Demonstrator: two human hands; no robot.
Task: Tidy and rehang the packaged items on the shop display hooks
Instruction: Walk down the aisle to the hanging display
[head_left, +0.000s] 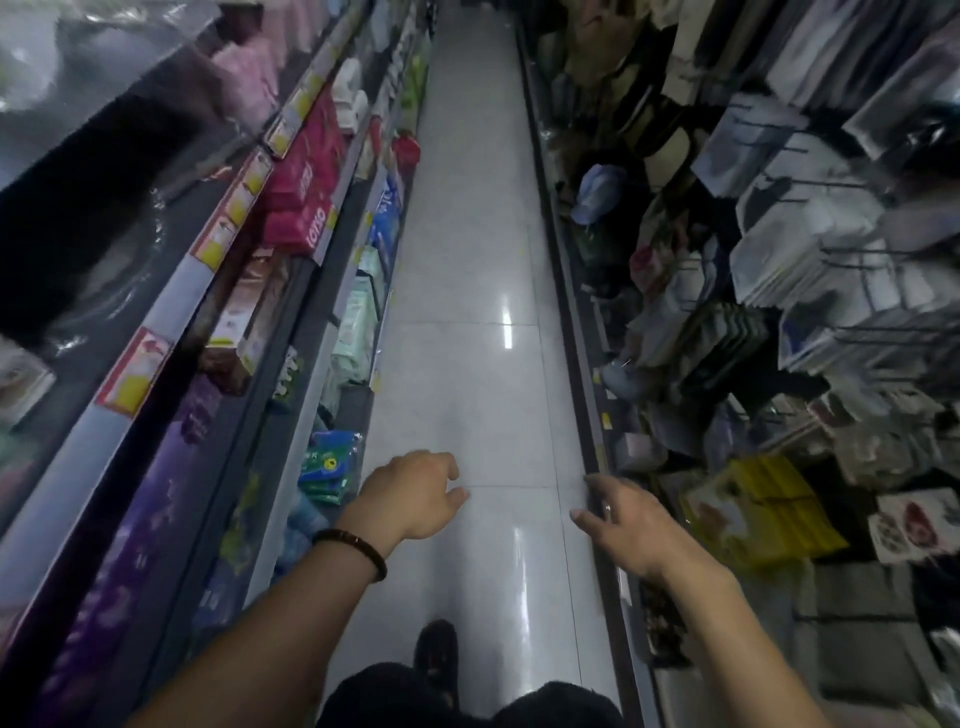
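Note:
I stand in a narrow shop aisle looking down it. My left hand (415, 493), with a dark bead bracelet on the wrist, hangs over the floor with loosely curled fingers and holds nothing. My right hand (623, 514), wearing a ring, is spread open and empty near the base rail of the right-hand display. On that display, packaged items (800, 249) in clear and white bags hang on dark metal hooks (831, 184), some tilted and crowded. Yellow packets (769, 509) hang lower, just right of my right hand.
Left shelving (171, 296) holds pink, red and purple packs behind price-label strips. The glossy white tiled floor (467, 260) runs between both sides. Hats and a blue cap (597, 189) hang further down on the right. My dark shoe (439, 654) is at the bottom.

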